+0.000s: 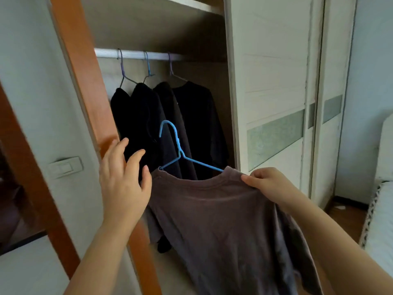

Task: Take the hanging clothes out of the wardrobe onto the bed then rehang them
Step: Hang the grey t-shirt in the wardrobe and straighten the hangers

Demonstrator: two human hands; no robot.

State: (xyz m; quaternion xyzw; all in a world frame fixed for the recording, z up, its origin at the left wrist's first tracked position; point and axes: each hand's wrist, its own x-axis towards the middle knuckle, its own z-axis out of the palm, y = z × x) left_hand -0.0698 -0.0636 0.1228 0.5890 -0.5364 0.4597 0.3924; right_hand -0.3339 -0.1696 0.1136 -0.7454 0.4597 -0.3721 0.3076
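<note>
From the head camera, the rail (pixel 138 54) runs left to right near the top of the wardrobe (pixel 148 26). Three dark clothes (pixel 170 124) hang from it on thin hangers, close together under the left and middle part of the rail.

The brown shirt (pixel 223 220) is not on the rail. It is far below the rail and out in front of it, on this side of the dark clothes. It sits on a blue hanger (pixel 180 150). The hook of that hanger points up at the rail and leans a little to the left. It sits under the middle of the rail, well apart from it.

The right hand (pixel 268 184) pinches the shirt at its right shoulder, below the right end of the rail. It carries the shirt. The left hand (pixel 123 177) is below the left end of the rail. Its fingers are spread and loose and it holds nothing. Its thumb is just beside the left shoulder of the shirt. I cannot tell if it touches.

The long side of the blue hanger goes left to right, the same way as the rail. The hung clothes are turned more across the rail. I think the shirt must turn like them to hang there. The left hand is nearer the hook, so it looks best placed to guide it.

The bed (pixel 380 220) is far right of the rail and much lower.
</note>
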